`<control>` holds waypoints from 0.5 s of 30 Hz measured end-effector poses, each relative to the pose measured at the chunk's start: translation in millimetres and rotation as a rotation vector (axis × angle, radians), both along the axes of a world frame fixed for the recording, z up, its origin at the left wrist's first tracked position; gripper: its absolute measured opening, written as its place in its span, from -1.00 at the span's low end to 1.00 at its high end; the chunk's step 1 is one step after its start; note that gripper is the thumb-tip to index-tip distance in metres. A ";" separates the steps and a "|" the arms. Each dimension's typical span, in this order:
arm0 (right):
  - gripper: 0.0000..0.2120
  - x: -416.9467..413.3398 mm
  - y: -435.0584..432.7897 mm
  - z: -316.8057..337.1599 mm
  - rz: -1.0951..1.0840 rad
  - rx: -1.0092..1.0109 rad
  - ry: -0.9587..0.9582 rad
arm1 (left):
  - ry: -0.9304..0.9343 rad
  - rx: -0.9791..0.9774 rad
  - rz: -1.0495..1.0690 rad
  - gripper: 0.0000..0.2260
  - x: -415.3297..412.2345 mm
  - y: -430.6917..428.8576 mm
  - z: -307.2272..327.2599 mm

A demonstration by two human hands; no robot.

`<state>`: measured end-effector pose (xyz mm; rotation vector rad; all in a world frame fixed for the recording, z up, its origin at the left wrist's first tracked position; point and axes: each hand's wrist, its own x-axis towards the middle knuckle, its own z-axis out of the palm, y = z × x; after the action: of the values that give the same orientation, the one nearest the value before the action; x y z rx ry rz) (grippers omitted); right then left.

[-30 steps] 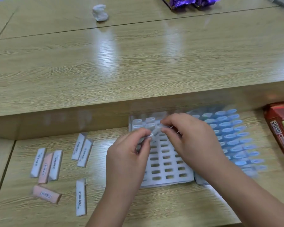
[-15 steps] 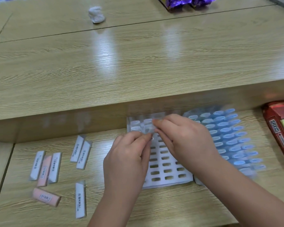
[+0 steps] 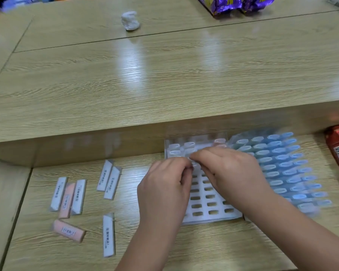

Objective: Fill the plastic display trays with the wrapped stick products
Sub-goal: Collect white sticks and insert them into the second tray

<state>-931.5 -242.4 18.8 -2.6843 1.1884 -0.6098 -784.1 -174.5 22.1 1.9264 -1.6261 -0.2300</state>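
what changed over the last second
Little. The left hand and right hand drew closer together over the far rows of the white tray, still pinching a small wrapped stick between them. Nothing let go. The loose sticks and the blue sticks in the other tray stayed put.

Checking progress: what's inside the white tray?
The white tray holds a few wrapped sticks in its far rows; its near slots show empty. The left hand and right hand cover the middle slots, hiding their contents.
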 end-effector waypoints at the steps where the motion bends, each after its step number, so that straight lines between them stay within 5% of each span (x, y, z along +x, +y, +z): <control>1: -0.58 1.0 -0.3 1.5 -0.002 0.015 0.002 | -0.025 -0.016 -0.018 -0.93 0.2 0.8 -0.2; 9: -0.63 6.3 16.7 16.8 -0.137 0.086 -0.070 | 0.001 -0.001 -0.084 -0.75 15.8 19.2 0.5; 15: -0.80 69.1 63.5 28.4 -0.053 0.058 -0.192 | 0.186 0.019 0.249 -0.80 73.8 70.0 -8.8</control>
<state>-862.4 -179.0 47.1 -2.4883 1.2091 -0.8079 -710.3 -104.6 13.3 2.0337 -1.2557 -0.3135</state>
